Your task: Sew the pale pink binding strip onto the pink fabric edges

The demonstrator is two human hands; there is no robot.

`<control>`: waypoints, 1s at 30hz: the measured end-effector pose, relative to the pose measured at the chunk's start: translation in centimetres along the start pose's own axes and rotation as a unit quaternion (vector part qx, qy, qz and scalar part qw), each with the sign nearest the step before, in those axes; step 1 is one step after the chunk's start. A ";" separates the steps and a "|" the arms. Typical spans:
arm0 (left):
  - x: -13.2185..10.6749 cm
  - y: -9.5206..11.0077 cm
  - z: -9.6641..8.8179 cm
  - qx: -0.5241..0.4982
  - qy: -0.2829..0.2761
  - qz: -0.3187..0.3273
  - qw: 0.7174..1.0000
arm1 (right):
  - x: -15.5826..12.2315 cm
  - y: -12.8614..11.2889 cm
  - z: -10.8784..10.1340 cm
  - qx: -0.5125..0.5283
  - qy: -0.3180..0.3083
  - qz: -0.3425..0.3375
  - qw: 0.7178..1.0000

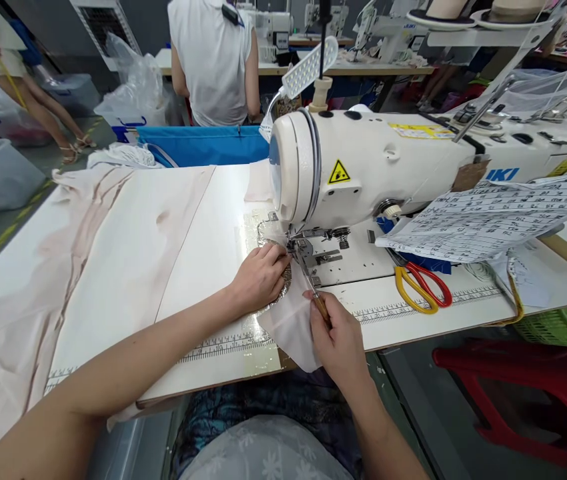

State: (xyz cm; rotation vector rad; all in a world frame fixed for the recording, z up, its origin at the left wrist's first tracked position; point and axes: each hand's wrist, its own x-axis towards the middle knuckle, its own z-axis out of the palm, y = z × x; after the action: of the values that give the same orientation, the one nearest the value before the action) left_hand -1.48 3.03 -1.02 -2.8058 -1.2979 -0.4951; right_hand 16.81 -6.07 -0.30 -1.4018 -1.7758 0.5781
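Observation:
A white sewing machine (353, 173) stands over the table, with its presser foot (293, 243) down at the near-left end. My left hand (262, 277) is closed, its fingers bent and pressed on pale pink fabric beside the foot; the fingertips are partly hidden. In my right hand (336, 333) is a wooden-handled awl (321, 308), its metal shaft pointing up toward the needle area. A piece of pale pink fabric (291, 327) runs from under the foot and hangs over the table's front edge, between both hands.
Red and yellow scissors (421, 287) lie right of the machine bed, near a printed paper sheet (483, 217). More pink fabric (78, 253) drapes over the table's left side. A red stool (513, 387) stands lower right. A seated person (213, 60) works beyond a blue cloth bin (203, 145).

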 end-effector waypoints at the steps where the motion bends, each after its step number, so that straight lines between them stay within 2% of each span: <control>1: 0.0 0.0 -0.1 -0.006 0.001 -0.003 1.000 | -0.1 -0.3 0.0 0.001 0.009 -0.015 1.000; 4: 0.4 0.2 -0.3 -0.012 -0.002 -0.011 1.000 | -0.2 -1.5 0.2 0.011 0.027 -0.062 0.998; 9: 1.9 0.9 -0.5 0.068 -0.060 -0.016 0.996 | -1.0 -4.2 0.6 0.049 0.022 -0.144 0.988; 11: 2.3 1.0 -0.6 0.090 -0.052 -0.029 0.994 | -1.7 -4.9 0.6 0.059 0.010 -0.162 0.985; 13: 2.4 0.7 -0.4 0.072 -0.014 -0.055 0.996 | -2.6 -5.1 0.2 0.065 -0.009 -0.166 0.984; 16: 2.2 -0.4 -0.1 -0.036 0.048 -0.097 0.994 | -3.8 -4.5 -0.7 0.070 -0.032 -0.136 0.988; 18: 2.1 -1.2 0.1 -0.117 0.073 -0.112 0.984 | -4.2 -3.7 -1.3 0.056 -0.020 -0.100 0.993; 23: 2.0 -2.2 0.5 -0.212 0.083 -0.118 0.966 | -2.5 -1.4 -2.0 0.008 0.015 -0.017 1.000; 26: 2.0 -2.2 0.6 -0.250 0.087 -0.129 0.956 | -0.6 -0.3 -1.5 -0.064 -0.023 0.020 0.998; 30: 2.1 -2.2 0.7 -0.283 0.090 -0.151 0.943 | 1.5 0.0 -0.7 -0.196 -0.097 0.066 0.974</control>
State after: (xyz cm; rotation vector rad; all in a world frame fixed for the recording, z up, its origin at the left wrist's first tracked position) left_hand -1.69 6.16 -1.36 -2.8639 -1.7886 -1.2951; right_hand 17.24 -4.70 0.53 -1.7939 -2.0430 0.4596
